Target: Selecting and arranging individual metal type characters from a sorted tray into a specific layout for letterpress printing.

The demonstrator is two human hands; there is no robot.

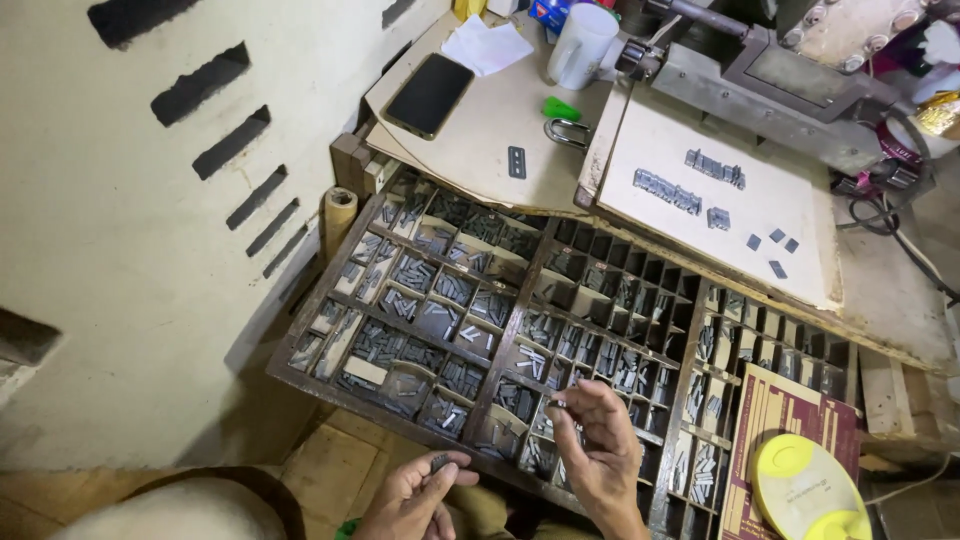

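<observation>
A wooden type case [300, 375] with many small compartments holds several grey metal type pieces. My left hand [415, 498] hovers at the case's near edge, its fingers closed around a few small metal type pieces [438, 462]. My right hand [598, 440] is over the lower middle compartments and pinches a single metal type piece [556, 403] between thumb and fingertips.
A pale board [790, 270] at the upper right carries rows of set type [667, 190]. Behind lie a black phone [428, 95], a white cup [581, 44], a padlock [567, 131] and a metal machine [790, 85]. A yellow oval object [810, 490] rests on a maroon booklet. A wall stands left.
</observation>
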